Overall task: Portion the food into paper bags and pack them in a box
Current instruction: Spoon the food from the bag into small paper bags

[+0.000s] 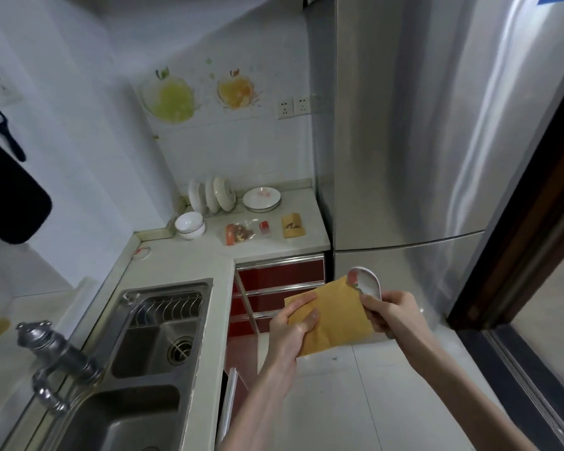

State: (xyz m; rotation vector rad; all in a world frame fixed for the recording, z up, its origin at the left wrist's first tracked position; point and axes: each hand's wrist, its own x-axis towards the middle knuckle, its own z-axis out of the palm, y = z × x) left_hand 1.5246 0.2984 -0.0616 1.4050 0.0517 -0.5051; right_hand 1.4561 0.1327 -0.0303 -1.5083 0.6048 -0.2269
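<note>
While left hand [292,323] pinches paper bag [336,317], right hand [389,312] grips plate [368,283]

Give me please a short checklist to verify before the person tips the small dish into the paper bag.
1. Left hand grips the flat yellow-brown paper bag: ok, thumb on front, fingers behind.
2. Right hand holds the small white ceramic dish with red pattern: ok.
3. Dish sits at the bag's upper right corner: ok.
4. Bag mouth opened wide enough to receive food: not ok, the bag looks flat.
5. Food present in the dish: cannot tell, only the pattern shows.
6. Something underneath to catch spills: not ok, the bag is held over the pale tiled floor, away from the white counter.
</note>
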